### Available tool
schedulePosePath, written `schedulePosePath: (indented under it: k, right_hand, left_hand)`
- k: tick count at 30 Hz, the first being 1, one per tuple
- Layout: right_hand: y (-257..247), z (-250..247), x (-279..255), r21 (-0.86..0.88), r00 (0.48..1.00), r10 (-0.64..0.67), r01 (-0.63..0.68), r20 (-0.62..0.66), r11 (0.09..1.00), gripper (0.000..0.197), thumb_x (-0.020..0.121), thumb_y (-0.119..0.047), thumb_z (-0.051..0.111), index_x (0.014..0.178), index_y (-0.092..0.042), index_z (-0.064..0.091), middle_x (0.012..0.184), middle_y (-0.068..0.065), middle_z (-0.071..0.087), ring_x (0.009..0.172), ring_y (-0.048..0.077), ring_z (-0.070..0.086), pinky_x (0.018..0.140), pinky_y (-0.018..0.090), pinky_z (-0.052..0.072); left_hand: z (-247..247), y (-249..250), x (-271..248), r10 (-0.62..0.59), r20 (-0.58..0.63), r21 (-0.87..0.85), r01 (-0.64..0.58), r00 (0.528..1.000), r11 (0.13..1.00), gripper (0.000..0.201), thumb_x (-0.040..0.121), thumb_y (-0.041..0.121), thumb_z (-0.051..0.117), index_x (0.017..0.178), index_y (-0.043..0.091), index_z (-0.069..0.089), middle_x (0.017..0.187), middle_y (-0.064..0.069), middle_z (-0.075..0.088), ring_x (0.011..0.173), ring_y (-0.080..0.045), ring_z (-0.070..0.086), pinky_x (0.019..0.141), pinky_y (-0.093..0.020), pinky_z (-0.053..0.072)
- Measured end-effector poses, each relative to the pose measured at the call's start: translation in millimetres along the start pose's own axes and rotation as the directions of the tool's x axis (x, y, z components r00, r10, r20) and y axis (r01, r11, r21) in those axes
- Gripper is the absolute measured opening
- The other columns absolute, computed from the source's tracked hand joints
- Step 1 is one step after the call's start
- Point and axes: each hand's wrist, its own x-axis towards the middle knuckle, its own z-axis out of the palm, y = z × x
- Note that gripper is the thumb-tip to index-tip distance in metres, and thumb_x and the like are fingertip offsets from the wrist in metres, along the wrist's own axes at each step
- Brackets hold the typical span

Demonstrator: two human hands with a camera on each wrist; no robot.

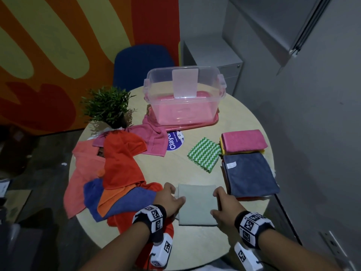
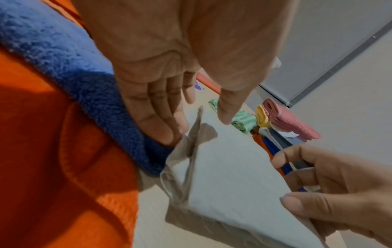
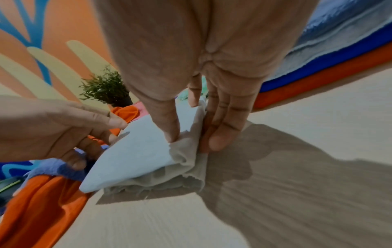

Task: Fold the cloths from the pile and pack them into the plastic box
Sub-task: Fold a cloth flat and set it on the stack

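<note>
A folded grey cloth (image 1: 197,204) lies flat near the table's front edge, between both hands. My left hand (image 1: 175,194) is at its left edge, fingers (image 2: 161,127) straight against the edge and thumb lifted just above the cloth (image 2: 229,167). My right hand (image 1: 216,202) pinches the right edge, thumb on top and fingers (image 3: 220,134) against the side of the cloth (image 3: 137,159). The clear plastic box (image 1: 214,106) stands open at the back on its pink lid. A loose pile of orange, blue and pink cloths (image 1: 121,169) lies to the left.
On the right lie folded cloths: a pink one on yellow ones (image 1: 243,140), a dark blue stack (image 1: 252,175) and a green zigzag cloth (image 1: 204,154). A potted plant (image 1: 107,106) stands at the back left. A blue chair (image 1: 142,61) is behind the round table (image 1: 195,243).
</note>
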Motion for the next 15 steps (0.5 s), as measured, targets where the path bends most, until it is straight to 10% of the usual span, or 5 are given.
schedulePosePath:
  k: [9,15]
  right_hand:
    - [-9,-8,14,0.07,0.999,0.022,-0.019,-0.04,0.997,0.026,0.086,-0.011,0.069,0.102,-0.022,0.051,0.08,0.0,0.061,0.074,0.016,0.06,0.076,0.033,0.056]
    - [-6,-2,13,-0.007,1.0,0.012,-0.012,0.011,1.0,0.044,0.079,-0.009,0.074,0.111,-0.027,0.048,0.117,-0.001,0.052,0.102,0.017,0.054,0.091,0.03,0.049]
  left_hand:
    - [10,-1,13,-0.038,-0.011,-0.061,0.037,0.999,0.997,0.037,0.078,0.003,0.068,0.111,0.015,0.054,0.08,0.0,0.058,0.086,-0.029,0.064,0.081,-0.04,0.058]
    - [11,-3,4,0.025,-0.024,-0.132,-0.028,0.999,0.991,0.057,0.08,-0.008,0.06,0.119,0.024,0.033,0.09,-0.001,0.056,0.071,-0.018,0.059,0.071,-0.036,0.053]
